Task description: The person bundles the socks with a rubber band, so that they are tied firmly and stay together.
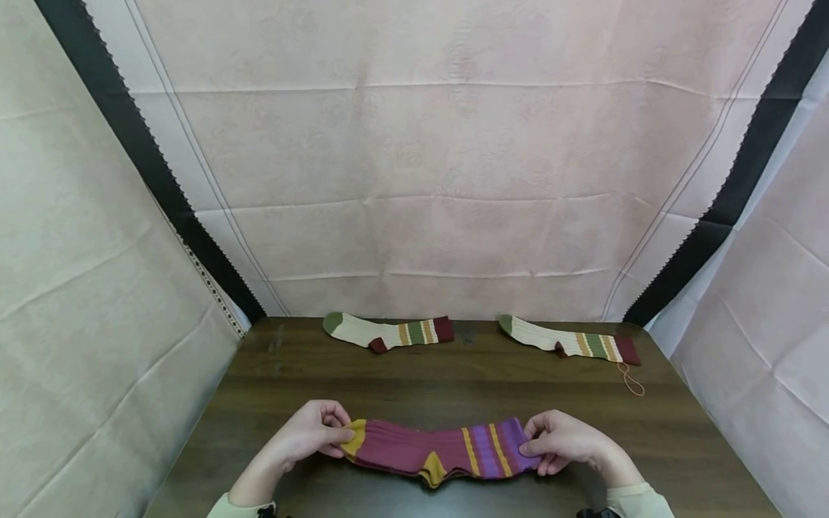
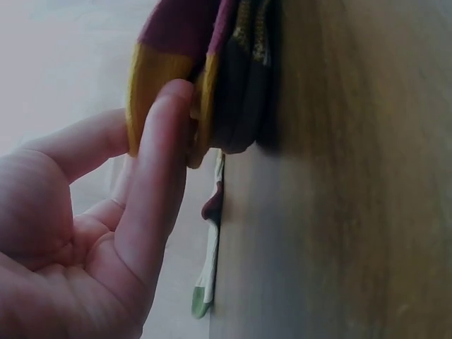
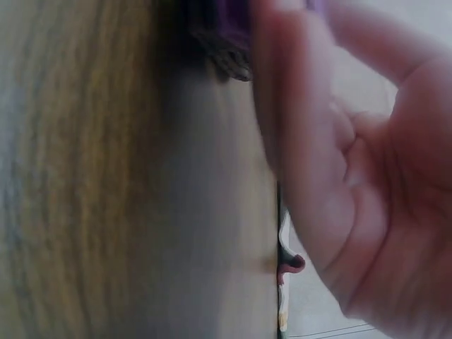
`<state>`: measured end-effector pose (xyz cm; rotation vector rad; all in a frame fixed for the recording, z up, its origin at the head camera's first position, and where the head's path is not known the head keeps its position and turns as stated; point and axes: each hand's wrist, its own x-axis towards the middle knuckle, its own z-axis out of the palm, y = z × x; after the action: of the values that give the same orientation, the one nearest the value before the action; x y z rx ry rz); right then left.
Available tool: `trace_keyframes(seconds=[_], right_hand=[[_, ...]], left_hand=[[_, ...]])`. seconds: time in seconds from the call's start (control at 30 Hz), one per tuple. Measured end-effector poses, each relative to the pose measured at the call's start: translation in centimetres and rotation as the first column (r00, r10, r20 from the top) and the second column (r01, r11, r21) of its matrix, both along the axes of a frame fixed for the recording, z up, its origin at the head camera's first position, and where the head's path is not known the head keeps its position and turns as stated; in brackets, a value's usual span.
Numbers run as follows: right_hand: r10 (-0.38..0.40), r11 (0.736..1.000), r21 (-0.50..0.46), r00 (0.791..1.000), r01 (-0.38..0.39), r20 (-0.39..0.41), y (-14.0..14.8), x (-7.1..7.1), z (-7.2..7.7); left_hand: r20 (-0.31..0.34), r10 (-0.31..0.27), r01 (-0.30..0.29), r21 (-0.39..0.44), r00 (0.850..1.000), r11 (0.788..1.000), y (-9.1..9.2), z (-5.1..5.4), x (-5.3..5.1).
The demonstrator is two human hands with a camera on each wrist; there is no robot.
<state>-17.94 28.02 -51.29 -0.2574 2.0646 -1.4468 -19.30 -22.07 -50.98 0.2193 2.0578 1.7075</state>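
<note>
A maroon sock point(image 1: 414, 447) with a mustard toe and heel and a purple striped cuff is stretched sideways above the front of the table. The left hand point(image 1: 312, 434) pinches its mustard toe; in the left wrist view the left hand point(image 2: 120, 212) has finger and thumb on the mustard fabric point(image 2: 159, 78), with darker sock layers beneath. At the purple cuff the right hand point(image 1: 570, 444) pinches the edge; the right wrist view shows the right hand point(image 3: 339, 155) at the purple fabric point(image 3: 232, 21), partly cut off by the frame.
Two cream socks with green toes and maroon cuffs lie along the back of the brown table point(image 1: 388, 385), one left of centre point(image 1: 356, 329) and one at the right point(image 1: 540, 336). An orange loop point(image 1: 631, 381) hangs from the right one. Pale cloth walls point(image 1: 453, 180) stand behind and beside.
</note>
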Motion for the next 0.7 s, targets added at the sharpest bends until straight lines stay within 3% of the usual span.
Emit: trace_keyframes(seconds=[0.7], right_hand=[[-0.062, 0.988, 0.134, 0.995, 0.073, -0.081, 0.12, -0.16, 0.33]], left_hand=[[-0.003, 0.0, 0.0, -0.106, 1.0, 0.994, -0.57, -0.82, -0.53]])
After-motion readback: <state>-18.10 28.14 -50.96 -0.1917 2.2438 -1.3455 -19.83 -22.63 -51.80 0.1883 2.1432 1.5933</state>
